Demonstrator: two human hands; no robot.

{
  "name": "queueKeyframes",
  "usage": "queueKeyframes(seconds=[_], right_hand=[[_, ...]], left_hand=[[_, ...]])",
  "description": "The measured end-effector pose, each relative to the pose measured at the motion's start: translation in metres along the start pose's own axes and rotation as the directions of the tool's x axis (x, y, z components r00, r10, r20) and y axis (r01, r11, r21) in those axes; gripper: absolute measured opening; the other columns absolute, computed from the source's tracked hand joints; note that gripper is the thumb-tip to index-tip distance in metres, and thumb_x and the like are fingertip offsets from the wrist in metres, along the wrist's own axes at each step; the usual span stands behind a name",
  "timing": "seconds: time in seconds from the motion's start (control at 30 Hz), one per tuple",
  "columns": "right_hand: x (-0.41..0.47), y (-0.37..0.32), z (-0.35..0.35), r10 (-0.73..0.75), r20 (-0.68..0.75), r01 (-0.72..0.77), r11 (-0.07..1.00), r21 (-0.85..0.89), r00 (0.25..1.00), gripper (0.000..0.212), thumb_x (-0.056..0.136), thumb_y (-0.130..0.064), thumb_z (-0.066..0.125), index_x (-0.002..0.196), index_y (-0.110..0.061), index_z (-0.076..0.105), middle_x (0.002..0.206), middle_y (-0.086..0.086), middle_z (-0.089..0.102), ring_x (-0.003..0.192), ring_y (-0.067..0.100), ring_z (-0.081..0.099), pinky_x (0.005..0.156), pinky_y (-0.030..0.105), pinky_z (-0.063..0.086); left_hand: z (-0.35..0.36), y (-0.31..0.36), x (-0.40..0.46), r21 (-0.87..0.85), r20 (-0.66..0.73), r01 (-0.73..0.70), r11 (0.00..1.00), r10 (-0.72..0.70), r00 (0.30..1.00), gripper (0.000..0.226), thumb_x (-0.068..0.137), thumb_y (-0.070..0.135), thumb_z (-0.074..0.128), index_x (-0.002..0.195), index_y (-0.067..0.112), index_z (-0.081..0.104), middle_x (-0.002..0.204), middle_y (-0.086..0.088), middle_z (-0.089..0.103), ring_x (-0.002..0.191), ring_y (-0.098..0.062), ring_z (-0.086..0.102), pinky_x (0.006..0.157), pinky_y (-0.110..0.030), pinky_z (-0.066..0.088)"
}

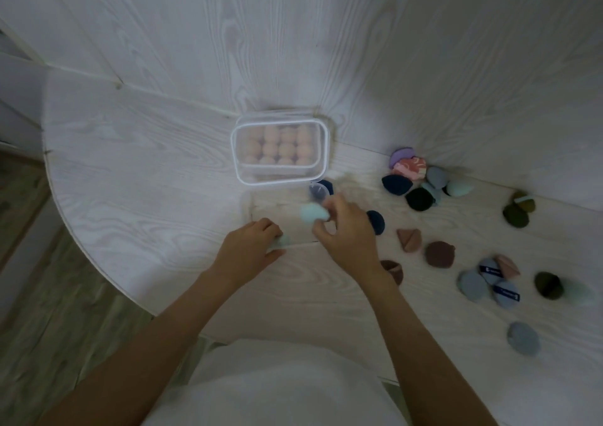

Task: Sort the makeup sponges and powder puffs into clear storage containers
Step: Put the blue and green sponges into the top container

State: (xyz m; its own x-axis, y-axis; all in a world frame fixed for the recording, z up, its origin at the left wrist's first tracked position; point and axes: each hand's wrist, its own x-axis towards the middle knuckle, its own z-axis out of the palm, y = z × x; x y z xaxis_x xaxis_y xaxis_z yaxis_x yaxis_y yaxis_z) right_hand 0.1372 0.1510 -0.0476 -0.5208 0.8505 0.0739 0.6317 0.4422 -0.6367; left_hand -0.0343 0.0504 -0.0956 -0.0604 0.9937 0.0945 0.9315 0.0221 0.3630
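Fingers [321, 212] of the right hand [346, 230] pinch a mint sponge [313, 213] at its rounded end, held over the second clear container [254, 207], an open and nearly invisible box near the closed container [280, 148] of peach sponges. Left hand [253, 246] is curled around another mint sponge [282, 241] at the box's near left corner; only its tip shows.

Handling, judged: foam sponges are light, soft and springy; a gentle pinch across the fat belly should hold without crushing. Not slippery, not fragile.

Remaining stock lies on the table [130, 181] to the right: a far cluster of puffs [417, 181], brown puffs [439, 254], grey-blue puffs [489, 282]. Flat puffs are best taken by the edge. Sorting is well short of done.
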Motion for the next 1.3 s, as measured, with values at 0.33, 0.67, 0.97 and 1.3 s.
queueKeyframes(seconds=[0.33,0.67,0.97,1.3], right_hand=[[0.031,-0.008,0.026,0.013,0.458,0.25,0.824,-0.508,0.889,0.016,0.088,-0.016,0.054,0.099,-0.012,0.066,0.094,0.006,0.067,0.089,0.024,0.057,0.064,0.026,0.032],[-0.004,0.011,0.004,-0.067,0.258,0.116,0.977,-0.18,0.964,0.016,0.093,-0.023,0.048,0.098,-0.012,0.06,0.088,0.005,0.063,0.088,0.019,0.052,0.072,0.032,0.043],[-0.025,0.06,-0.017,-0.207,0.226,0.261,0.933,-0.246,0.952,0.02,0.08,-0.011,0.063,0.1,-0.01,0.067,0.121,0.006,0.062,0.118,0.026,0.052,0.094,0.039,0.044],[-0.021,0.048,-0.017,-0.214,0.321,0.285,0.939,-0.192,0.922,0.028,0.09,-0.017,0.053,0.116,-0.017,0.061,0.135,0.001,0.051,0.129,0.02,0.038,0.104,0.042,0.035]], left_hand=[[-0.002,0.007,0.003,0.025,0.017,-0.003,1.0,0.003,1.0,0.045,0.056,0.023,0.086,0.093,0.012,0.064,0.081,-0.004,0.064,0.061,-0.024,0.062,0.038,-0.029,0.045],[0.005,0.028,0.013,0.104,0.063,-0.077,0.992,0.071,0.995,0.047,0.06,0.012,0.083,0.104,0.019,0.068,0.089,-0.002,0.068,0.059,-0.024,0.06,0.04,-0.027,0.044],[0.011,0.051,0.014,0.043,0.115,0.122,0.992,-0.126,0.985,0.048,0.073,0.018,0.073,0.119,0.022,0.06,0.108,-0.006,0.063,0.091,-0.031,0.059,0.064,-0.038,0.049],[0.005,0.053,0.005,-0.01,0.152,0.216,0.976,-0.212,0.965,0.056,0.08,0.033,0.066,0.133,0.024,0.048,0.128,-0.002,0.053,0.114,-0.026,0.048,0.09,-0.036,0.04]])
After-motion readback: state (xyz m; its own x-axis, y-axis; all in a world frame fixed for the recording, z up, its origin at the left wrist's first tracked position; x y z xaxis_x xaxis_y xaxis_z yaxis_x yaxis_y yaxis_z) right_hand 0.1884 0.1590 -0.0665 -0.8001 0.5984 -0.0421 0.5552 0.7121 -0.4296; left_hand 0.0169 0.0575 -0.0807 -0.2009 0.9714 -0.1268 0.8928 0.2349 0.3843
